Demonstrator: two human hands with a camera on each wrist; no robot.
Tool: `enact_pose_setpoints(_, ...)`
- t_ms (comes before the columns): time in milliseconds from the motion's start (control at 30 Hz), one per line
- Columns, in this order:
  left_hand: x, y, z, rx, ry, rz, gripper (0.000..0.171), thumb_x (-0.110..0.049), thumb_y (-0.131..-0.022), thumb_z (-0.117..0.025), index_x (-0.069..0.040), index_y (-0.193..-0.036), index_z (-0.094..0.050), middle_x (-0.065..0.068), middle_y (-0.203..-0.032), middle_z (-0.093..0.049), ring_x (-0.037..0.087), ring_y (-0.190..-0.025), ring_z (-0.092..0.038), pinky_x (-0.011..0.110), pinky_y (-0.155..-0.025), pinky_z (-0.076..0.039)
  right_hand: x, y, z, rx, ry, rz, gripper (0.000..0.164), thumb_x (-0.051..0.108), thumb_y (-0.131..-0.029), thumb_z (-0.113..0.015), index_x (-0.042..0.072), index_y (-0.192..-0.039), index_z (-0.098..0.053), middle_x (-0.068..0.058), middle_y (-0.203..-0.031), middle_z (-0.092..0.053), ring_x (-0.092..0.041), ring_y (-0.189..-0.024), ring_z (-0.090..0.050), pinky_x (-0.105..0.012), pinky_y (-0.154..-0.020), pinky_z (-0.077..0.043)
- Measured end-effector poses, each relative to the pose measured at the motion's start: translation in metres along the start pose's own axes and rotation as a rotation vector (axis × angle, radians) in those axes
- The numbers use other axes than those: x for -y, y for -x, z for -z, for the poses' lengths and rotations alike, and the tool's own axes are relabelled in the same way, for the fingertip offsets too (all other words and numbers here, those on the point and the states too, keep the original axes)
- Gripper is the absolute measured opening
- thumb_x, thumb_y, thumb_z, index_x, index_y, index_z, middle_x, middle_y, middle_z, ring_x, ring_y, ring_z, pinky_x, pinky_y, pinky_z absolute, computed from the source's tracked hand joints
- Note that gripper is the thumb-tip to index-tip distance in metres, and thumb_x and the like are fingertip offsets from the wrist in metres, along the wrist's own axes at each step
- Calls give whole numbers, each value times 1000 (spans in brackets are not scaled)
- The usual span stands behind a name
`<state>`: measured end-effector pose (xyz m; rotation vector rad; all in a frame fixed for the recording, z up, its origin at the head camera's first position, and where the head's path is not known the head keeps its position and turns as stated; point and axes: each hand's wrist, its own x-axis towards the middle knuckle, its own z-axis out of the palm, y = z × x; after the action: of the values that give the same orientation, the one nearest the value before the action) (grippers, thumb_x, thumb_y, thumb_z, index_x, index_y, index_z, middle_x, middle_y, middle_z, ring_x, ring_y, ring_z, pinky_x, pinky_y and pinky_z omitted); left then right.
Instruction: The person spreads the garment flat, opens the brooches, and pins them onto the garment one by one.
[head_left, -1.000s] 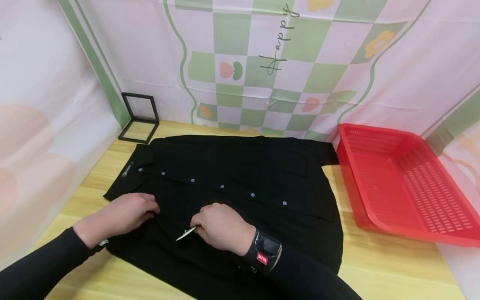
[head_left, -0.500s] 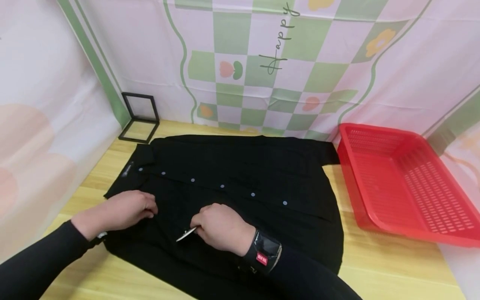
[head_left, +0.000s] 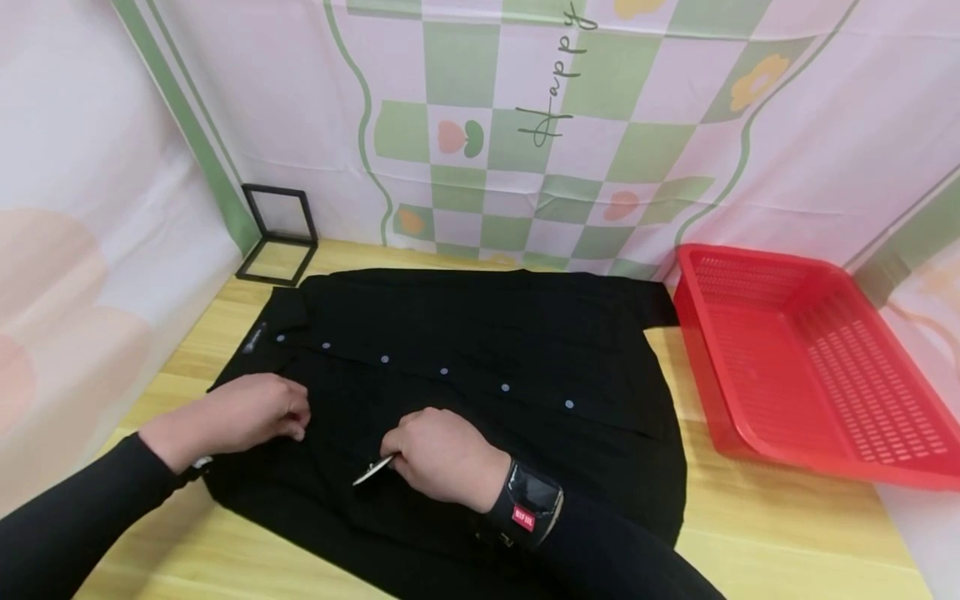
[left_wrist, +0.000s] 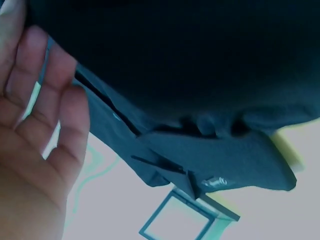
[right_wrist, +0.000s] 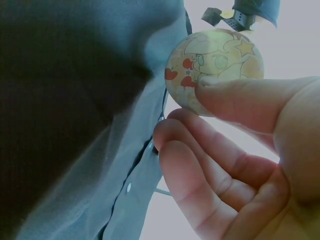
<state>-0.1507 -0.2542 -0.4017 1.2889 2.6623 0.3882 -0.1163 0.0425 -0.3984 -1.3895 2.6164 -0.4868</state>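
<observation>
A black button-up shirt lies spread over the table, collar to the left, with a row of pale buttons down its front. My left hand is on the near front panel below the collar, pinching the cloth. In the left wrist view, the fingertips of that left hand meet the edge of the dark fabric. Over the middle of the shirt, my right hand holds a round pin badge by its edge. The right wrist view shows the cartoon print on this pin badge, with the thumb across its face.
A red plastic basket stands at the right, beside the shirt's hem. At the back left corner is a black hinged frame, opened upright. Printed cloth walls enclose the wooden table at the back and sides.
My left hand has shifted slightly away from me and to the left, with the cloth under it. The right hand and the pin badge have stayed in place.
</observation>
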Motion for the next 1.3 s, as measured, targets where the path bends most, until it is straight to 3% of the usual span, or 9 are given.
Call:
enact_pose_setpoints(100,2,1,2,6,16,-43,19,-6,-86,-78,-22,-78,-69,-20,-79,-50,-1,-70,-53,30,-63,-50,0,0,0,3,-3,3,9,16,-92,-72,23,-93,-76,16,-82,-61,5,-72,-50,-15,-62,-43)
enact_pose_setpoints(233,3,3,2,8,-2,-51,17,-1,-85,-76,-17,-82,-72,-18,-82,-54,2,-75,-58,32,-66,-53,-1,0,0,4,-5,1,9,15,-92,-72,23,-94,-77,16,-83,-62,5,-72,-51,-15,-63,-44)
enact_pose_setpoints(500,0,4,8,-19,-43,-99,17,-5,-84,-79,-19,-78,-71,-18,-77,-51,0,-69,-54,29,-62,-51,-1,0,0,16,-4,0,9,16,-92,-72,23,-95,-77,15,-85,-63,3,-75,-54,-16,-65,-45)
enact_pose_setpoints(633,-2,5,10,-55,-56,-139,16,-4,-84,-78,-17,-78,-72,-18,-78,-52,0,-70,-55,28,-61,-51,-1,0,-1,16,-10,-1,9,16,-92,-72,23,-95,-77,15,-85,-63,4,-75,-53,-16,-65,-45)
enact_pose_setpoints(833,-5,9,10,-182,-73,-168,21,-1,-79,-81,-17,-82,-69,-14,-85,-54,4,-77,-56,28,-65,-52,0,-2,-1,-18,-16,18,11,14,-92,-71,23,-95,-76,14,-85,-63,3,-75,-53,-16,-65,-45)
enact_pose_setpoints(1100,-8,8,8,-228,-23,-60,31,5,-81,-75,-21,-83,-57,-16,-77,-47,2,-69,-47,24,-60,-43,1,-20,0,-184,-26,62,13,10,-88,-70,19,-96,-75,10,-88,-64,0,-76,-54,-16,-67,-44)
enact_pose_setpoints(1300,-10,8,0,-267,-37,54,21,0,-82,-79,-11,-97,-71,-12,-87,-60,4,-77,-57,31,-66,-52,1,-47,-1,-152,-85,50,13,12,-91,-69,17,-102,-74,9,-92,-64,-1,-80,-55,-15,-74,-43)
